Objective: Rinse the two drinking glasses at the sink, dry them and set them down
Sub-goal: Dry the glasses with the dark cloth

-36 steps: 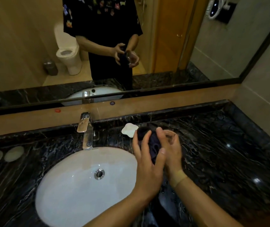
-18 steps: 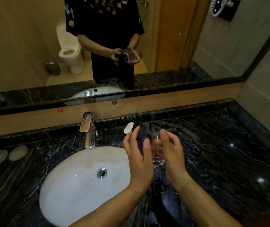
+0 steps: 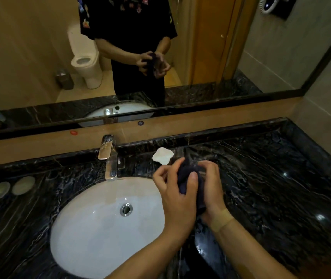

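My left hand (image 3: 177,196) pinches a dark cloth (image 3: 186,176) between thumb and fingers, just right of the white sink (image 3: 92,234). My right hand (image 3: 212,186) wraps around a clear drinking glass that the cloth almost wholly covers; only a faint bit of its rim (image 3: 193,164) shows. Both hands are pressed together above the black marble counter (image 3: 271,188). A second glass is not visible.
A chrome tap (image 3: 109,158) stands behind the basin. A white flower-shaped dish (image 3: 162,155) lies just beyond my hands. Two round pale coasters (image 3: 9,188) sit far left. The mirror (image 3: 40,57) shows the person, a toilet and a bin.
The glass, visible between my hands half a second ago, is now wrapped in the cloth. My hands have closed together around it and the cloth has shifted over the glass.
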The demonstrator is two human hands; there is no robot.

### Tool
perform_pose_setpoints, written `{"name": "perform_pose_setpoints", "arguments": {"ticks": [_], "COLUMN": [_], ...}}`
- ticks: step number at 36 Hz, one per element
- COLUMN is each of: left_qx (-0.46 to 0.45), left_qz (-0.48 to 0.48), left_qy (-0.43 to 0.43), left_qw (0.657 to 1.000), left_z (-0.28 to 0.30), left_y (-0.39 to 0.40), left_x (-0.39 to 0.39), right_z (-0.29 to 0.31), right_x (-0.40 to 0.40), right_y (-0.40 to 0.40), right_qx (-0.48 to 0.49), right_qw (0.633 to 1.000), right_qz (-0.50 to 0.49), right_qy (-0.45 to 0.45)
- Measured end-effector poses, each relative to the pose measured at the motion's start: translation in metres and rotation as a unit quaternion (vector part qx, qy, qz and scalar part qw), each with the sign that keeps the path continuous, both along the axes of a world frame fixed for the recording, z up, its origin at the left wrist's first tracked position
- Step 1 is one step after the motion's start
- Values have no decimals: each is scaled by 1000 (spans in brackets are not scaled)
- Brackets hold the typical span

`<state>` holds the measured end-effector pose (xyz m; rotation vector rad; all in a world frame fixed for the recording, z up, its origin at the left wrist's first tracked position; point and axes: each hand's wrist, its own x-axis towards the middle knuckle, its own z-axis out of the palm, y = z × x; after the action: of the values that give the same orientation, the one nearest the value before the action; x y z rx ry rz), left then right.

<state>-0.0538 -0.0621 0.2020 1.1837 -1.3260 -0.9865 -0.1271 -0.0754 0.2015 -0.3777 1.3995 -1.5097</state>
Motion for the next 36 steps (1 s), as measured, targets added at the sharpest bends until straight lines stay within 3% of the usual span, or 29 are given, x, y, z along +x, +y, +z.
{"name": "perform_pose_setpoints", "arguments": {"ticks": [4, 9, 12, 15, 19, 20, 23, 25, 28, 31, 36], "left_qx": [-7, 134, 163, 134, 94, 87, 88, 81, 33, -26, 47], "left_qz": [31, -10, -52, -48, 64, 90, 139, 151, 137, 114, 74], "left_qy": [7, 159, 212, 179, 104, 99, 100, 84, 35, -25, 21], "left_qw": [999, 978, 962, 974, 988, 987, 981, 982, 989, 993, 996], "left_z": [2, 6, 11, 10, 2, 1, -1, -3, -7, -9, -5], "left_y": [-7, -31, -38, -35, -24, -25, -33, -37, -32, -19, -25], "left_x": [-1, 11, 20, 19, 8, 7, 9, 13, 15, 11, 15], "right_z": [2, 9, 11, 5, 4, 5, 8, 9, 13, 12, 5], "right_x": [-2, -15, -19, -12, -1, 3, 16, 20, 19, 19, 6], "right_y": [-2, 2, 0, -11, -22, -22, -13, -8, -7, -8, -5], "right_qx": [-25, -43, -36, 39, 82, 85, 74, 58, 44, 38, 44], "right_qw": [999, 993, 990, 994, 995, 996, 988, 980, 984, 996, 995], "right_qz": [25, 107, 137, 92, 8, 0, 28, 74, 132, 80, 80], "right_qy": [10, -26, -26, -42, -53, -35, 131, 173, 107, 7, -49]}}
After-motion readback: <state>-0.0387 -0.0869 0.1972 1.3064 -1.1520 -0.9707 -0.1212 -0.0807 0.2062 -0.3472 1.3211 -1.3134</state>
